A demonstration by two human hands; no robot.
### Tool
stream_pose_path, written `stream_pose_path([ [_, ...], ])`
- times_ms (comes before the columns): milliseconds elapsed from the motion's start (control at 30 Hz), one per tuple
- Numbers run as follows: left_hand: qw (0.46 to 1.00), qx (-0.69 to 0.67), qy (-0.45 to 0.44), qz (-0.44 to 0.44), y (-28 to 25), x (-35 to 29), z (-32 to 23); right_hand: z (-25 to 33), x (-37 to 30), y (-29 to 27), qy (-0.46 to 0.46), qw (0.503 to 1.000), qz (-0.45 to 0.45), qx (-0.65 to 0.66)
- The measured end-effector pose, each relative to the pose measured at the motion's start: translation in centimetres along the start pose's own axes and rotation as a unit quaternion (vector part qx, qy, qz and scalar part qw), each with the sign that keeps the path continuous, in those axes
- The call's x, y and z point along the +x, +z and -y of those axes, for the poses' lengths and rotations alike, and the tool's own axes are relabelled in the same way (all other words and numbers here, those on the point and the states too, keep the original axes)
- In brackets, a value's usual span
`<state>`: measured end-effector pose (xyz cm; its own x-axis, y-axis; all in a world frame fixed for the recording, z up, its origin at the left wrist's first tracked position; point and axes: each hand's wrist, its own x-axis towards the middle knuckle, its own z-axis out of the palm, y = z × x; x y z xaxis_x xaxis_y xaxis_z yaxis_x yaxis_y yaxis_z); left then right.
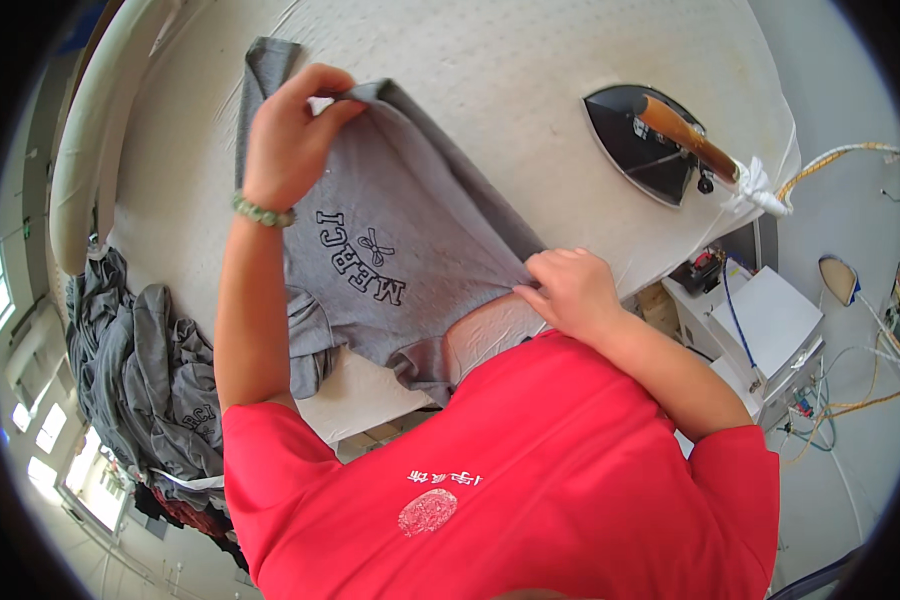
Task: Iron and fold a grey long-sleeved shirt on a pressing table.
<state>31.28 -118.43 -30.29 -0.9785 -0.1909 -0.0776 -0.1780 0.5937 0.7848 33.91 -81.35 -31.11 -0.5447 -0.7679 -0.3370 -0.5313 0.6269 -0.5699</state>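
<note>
A grey sweatshirt (410,210) with dark lettering and a small bow print lies across the pale padded table, partly lifted. At its far side, my left hand (305,130) pinches one edge between thumb and fingers, a beaded bracelet on the wrist. My right hand (575,290) grips another edge of the same garment, close to the table's near side. Between the two hands the cloth edge is drawn into a long fold. Part of the fabric under the fold is hidden.
A dark iron (645,145) with a wooden handle rests on the padded table (470,60) to the right, its cord (830,155) running off the edge. Grey garments (150,370) are piled at the left. White equipment (770,320) with cables stands beyond the right edge.
</note>
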Motion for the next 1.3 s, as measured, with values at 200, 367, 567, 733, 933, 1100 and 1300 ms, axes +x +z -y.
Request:
stream_pose_path([
  [200, 0.988, -0.148, -0.014, -0.034, -4.6, -4.0, -0.4, 2.5, -2.1, -1.7, -0.188, 0.965, -0.183, 0.001],
  [367, 0.963, -0.261, 0.006, -0.06, -6.8, -6.3, -1.0, 3.9, -3.1, -1.4, -0.228, 0.961, -0.156, 0.006],
  [567, 0.954, -0.27, 0.036, -0.125, -8.9, -6.7, -1.6, 6.3, -4.2, -4.3, -0.186, 0.976, -0.083, 0.081],
  [733, 0.969, -0.244, 0.014, -0.027, -6.7, -3.0, -2.1, 5.0, -3.7, -4.5, -0.091, 0.982, -0.081, 0.144],
  [933, 0.996, 0.032, -0.079, 0.035, 4.7, 4.4, 1.6, -3.6, 0.2, -1.2, 0.135, 0.974, 0.085, 0.163],
  [1100, 0.932, 0.301, 0.111, -0.172, 9.7, 3.8, 2.4, -5.1, 1.4, 0.0, 0.157, 0.943, 0.086, 0.279],
  [1300, 0.935, 0.264, 0.119, -0.202, 11.2, 1.3, 1.8, -2.2, 7.1, -3.6, 0.219, 0.956, 0.126, 0.146],
])
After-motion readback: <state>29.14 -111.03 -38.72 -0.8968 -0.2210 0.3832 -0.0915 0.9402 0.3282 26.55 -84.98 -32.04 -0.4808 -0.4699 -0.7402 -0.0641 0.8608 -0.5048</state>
